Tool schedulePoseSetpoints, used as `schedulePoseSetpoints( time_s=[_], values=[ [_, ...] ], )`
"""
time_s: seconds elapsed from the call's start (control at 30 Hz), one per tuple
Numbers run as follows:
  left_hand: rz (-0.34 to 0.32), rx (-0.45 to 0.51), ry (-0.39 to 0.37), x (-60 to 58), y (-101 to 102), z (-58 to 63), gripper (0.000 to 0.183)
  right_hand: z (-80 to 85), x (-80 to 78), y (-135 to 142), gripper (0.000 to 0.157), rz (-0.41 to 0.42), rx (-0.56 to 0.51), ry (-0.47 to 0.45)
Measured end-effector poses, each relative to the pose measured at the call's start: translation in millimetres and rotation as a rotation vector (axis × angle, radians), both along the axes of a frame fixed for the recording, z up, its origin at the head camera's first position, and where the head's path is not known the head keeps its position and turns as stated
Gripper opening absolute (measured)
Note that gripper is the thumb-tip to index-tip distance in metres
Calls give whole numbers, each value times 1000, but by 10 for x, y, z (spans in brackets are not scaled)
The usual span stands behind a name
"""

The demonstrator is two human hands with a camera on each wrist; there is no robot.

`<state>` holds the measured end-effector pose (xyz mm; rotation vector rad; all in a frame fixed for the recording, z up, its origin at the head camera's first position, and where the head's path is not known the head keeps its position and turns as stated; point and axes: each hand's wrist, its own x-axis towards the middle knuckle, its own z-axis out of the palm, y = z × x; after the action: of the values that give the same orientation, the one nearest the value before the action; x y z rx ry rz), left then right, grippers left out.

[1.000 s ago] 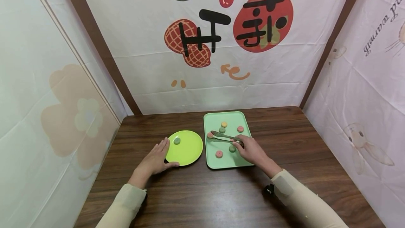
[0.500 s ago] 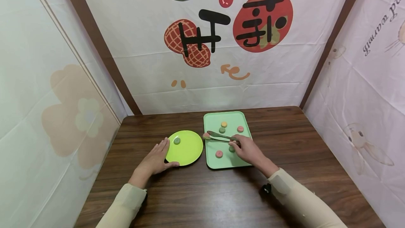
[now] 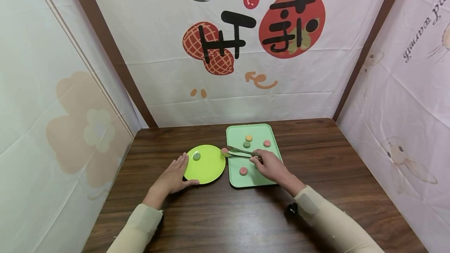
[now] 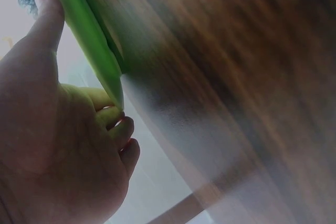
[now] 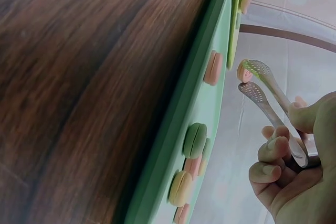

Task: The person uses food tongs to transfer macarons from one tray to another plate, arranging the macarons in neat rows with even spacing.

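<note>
My right hand point(image 3: 270, 166) holds metal tongs point(image 3: 242, 151). Pinched between the perforated tips is a pink macaron point(image 3: 224, 151), over the right rim of the lime-green plate point(image 3: 207, 171). The right wrist view shows this macaron point(image 5: 243, 71) raised above the tray's surface, thumb and fingers around the tongs point(image 5: 279, 98). A green macaron point(image 3: 197, 156) lies on the plate's upper left. Against the plate's left and near edge rests my left hand point(image 3: 171, 177), thumb spread from its extended fingers; in the left wrist view the fingertips meet the plate's rim point(image 4: 94, 45).
The mint-green tray point(image 3: 234, 131) stands right of the plate. On it lie a yellow macaron point(image 3: 249, 138), a green macaron point(image 3: 247, 144) and pink ones, including one point(image 3: 243, 171) near the front. Behind the brown wooden table point(image 3: 228, 214) hangs a printed white cloth point(image 3: 158, 69).
The right hand has moved left with the tongs, carrying the pink macaron from over the tray to the plate's right rim. My left hand and the plate have stayed put.
</note>
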<state>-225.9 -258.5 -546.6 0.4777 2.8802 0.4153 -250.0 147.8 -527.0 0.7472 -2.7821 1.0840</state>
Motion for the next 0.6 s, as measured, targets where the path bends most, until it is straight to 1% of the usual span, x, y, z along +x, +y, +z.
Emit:
schedulePoseSetpoints(
  time_s=[0.2,0.33,0.6],
  values=[
    [1,8,-3,-4,-2,-6,121,5,-19,-63,26,23,-5,-5],
    [-3,12,4,-7,-5,1,120,6,-35,-105,25,39,-5,-8],
    [-7,3,5,-11,-6,3,120,-5,-47,-177,16,53,3,22]
  ],
)
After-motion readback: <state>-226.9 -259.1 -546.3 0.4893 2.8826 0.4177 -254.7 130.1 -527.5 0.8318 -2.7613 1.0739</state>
